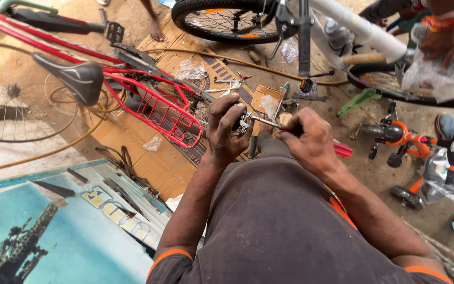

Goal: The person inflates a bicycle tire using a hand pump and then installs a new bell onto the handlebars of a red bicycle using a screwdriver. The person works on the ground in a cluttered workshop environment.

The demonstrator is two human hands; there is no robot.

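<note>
The left hand (226, 129) grips a small metal part (244, 124) tight. The right hand (311, 141) is closed on a red-handled screwdriver (342, 150), tip at the part. The part looks hard and light, best pinched by its sides.

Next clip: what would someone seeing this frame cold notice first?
Probably the two hands at centre: the left hand grips a small metal part, and the right hand works a red-handled screwdriver into it. Next, the red bicycle lying at upper left on flattened cardboard, its black saddle pointing toward the camera, and a small orange children's bike on the right.
</note>
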